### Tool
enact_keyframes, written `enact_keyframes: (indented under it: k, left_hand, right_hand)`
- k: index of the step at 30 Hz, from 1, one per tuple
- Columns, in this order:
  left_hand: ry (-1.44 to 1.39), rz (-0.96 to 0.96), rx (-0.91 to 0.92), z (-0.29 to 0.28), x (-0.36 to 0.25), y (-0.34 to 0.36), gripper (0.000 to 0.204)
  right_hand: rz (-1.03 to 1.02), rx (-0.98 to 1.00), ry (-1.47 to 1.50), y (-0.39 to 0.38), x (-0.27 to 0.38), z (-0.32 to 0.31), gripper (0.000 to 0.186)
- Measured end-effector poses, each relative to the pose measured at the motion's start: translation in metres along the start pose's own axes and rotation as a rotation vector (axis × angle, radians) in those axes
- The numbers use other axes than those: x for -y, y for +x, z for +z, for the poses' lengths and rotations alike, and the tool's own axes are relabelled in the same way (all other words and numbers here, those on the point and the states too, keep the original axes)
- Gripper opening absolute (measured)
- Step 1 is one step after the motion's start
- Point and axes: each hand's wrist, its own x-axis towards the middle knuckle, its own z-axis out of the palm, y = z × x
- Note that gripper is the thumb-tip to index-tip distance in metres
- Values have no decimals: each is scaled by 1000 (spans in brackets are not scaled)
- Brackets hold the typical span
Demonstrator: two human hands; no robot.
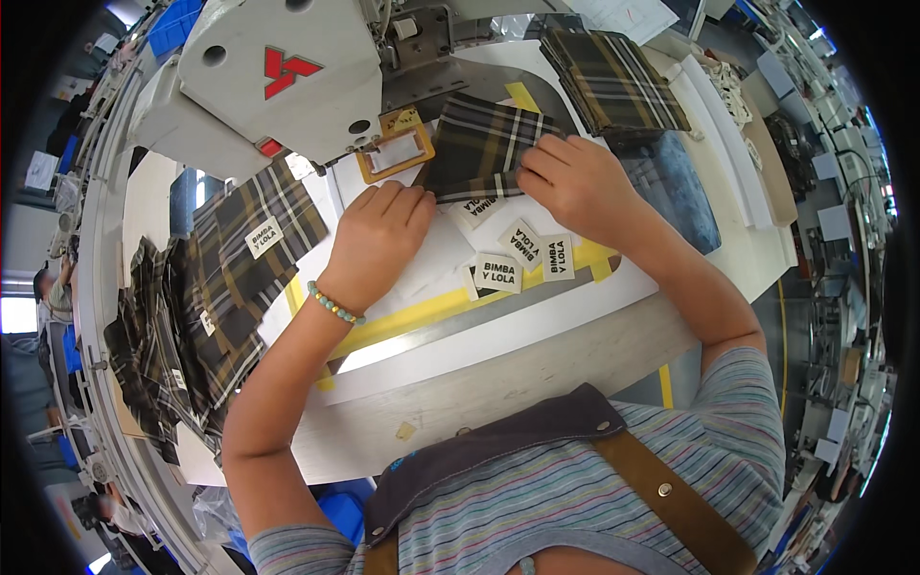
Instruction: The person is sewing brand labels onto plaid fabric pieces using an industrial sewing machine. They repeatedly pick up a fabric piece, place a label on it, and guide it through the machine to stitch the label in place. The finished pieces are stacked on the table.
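Observation:
A dark plaid fabric piece (484, 144) lies in front of the sewing machine, held at both ends. My left hand (381, 235) has its fingers curled at the near left corner of the cloth, beside the orange clamp frame (395, 151). At the right edge, my right hand (583, 187) pinches the same piece; the fingertips of both hands are partly hidden. Just nearer to me, several loose cream labels (498, 272) with dark lettering lie scattered, one of them partly under the cloth's near edge.
The white sewing machine head (278, 86) stands at the far left. Plaid pieces with labels on them (254, 225) hang over the table's left side. A stack of plaid pieces (618, 81) sits at the far right. Yellow tape (422, 324) crosses the work surface.

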Motion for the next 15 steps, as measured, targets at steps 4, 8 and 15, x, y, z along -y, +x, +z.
enact_keyframes:
  k: [4,8,15]
  left_hand:
    - [-25,-64,-18,-5,8,-12,28]
    - [41,-50,-3,-7,10,-22,28]
    - [183,4,116,-12,-1,-20,27]
  right_hand:
    - [-67,-75,-13,27,-8,7,9]
    - [-92,-123,-11,38,-5,4,9]
    - [-86,-54,63,20,-7,24,7]
